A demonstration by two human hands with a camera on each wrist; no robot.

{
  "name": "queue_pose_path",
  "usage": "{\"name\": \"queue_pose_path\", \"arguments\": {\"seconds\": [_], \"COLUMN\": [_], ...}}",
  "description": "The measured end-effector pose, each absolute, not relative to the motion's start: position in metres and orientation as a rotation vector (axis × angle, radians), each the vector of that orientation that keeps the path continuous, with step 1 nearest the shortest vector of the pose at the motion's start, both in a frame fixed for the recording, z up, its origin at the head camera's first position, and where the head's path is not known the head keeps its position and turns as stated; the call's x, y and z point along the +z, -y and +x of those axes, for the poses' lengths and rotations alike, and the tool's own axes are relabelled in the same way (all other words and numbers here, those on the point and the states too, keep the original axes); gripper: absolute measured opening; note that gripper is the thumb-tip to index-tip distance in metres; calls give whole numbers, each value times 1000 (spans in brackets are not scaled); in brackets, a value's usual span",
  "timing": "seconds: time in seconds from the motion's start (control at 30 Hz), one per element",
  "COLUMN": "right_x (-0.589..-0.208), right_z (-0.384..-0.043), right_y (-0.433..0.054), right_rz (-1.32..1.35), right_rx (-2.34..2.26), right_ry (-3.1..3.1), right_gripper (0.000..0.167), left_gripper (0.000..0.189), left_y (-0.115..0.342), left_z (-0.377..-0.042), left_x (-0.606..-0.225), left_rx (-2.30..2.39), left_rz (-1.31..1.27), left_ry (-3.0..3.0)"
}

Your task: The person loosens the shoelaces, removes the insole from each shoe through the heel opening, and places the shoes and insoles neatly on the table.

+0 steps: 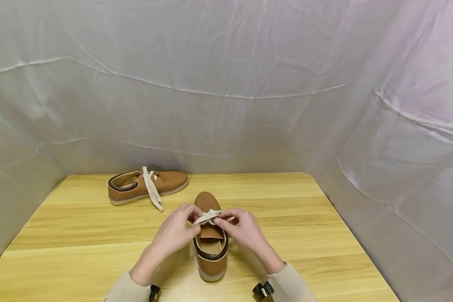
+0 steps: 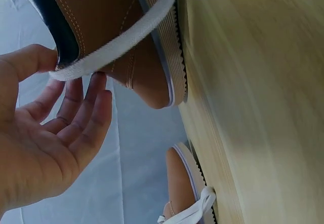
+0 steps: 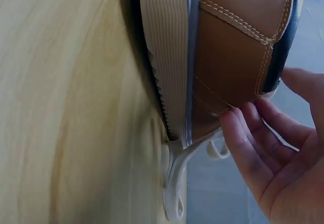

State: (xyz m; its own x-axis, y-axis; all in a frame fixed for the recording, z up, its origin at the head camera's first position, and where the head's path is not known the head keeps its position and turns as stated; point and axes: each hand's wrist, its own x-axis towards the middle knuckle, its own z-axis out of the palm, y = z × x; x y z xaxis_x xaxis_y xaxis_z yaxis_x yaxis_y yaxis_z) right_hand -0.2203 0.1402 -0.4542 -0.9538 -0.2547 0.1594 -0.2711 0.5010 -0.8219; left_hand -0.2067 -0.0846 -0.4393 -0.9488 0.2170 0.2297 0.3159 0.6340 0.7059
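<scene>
A brown shoe [image 1: 215, 267] with a dark collar stands on the table, its toe pointing away from me. My left hand [image 1: 178, 228] is at the left of its lacing, thumb and fingertips pinching a white shoelace [image 2: 121, 44]. In the left wrist view this lace runs down across the shoe's side towards the sole. From the right, my right hand [image 1: 243, 226] pinches the lace [image 1: 211, 214] over the tongue between thumb and index finger. Its fingertips [image 3: 234, 120] lie against the shoe's upper in the right wrist view, where the pinched part is hidden.
A second brown shoe [image 1: 172, 180] stands at the back left of the wooden table [image 1: 305, 235], toe to the right. Its white lace [image 1: 152, 191] hangs over the near side onto the tabletop. Grey fabric [image 1: 219, 121] encloses the table at the back and sides.
</scene>
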Motion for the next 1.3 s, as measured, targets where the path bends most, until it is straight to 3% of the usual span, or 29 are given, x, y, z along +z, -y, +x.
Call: {"name": "queue_pose_path", "arguments": {"seconds": [0.5, 0.73, 1.0, 1.3], "right_x": [-456, -459, -460, -460], "right_z": [-220, -220, -220, -220], "right_y": [-131, -129, -126, -126], "right_rz": [599, 619, 669, 588], "right_rx": [1301, 1271, 1278, 1574], "right_ry": [2714, 2716, 2715, 2648], "right_gripper": [6, 5, 11, 14], "left_gripper": [7, 19, 12, 10], "left_y": [89, 93, 95, 97], "left_z": [-210, -216, -216, -217], "left_x": [-437, -437, -441, -438], "left_rx": [-1634, -1947, -1574, -1621], "left_rz": [-312, -256, -354, -120], "left_ry": [2612, 2424, 2589, 2540]}}
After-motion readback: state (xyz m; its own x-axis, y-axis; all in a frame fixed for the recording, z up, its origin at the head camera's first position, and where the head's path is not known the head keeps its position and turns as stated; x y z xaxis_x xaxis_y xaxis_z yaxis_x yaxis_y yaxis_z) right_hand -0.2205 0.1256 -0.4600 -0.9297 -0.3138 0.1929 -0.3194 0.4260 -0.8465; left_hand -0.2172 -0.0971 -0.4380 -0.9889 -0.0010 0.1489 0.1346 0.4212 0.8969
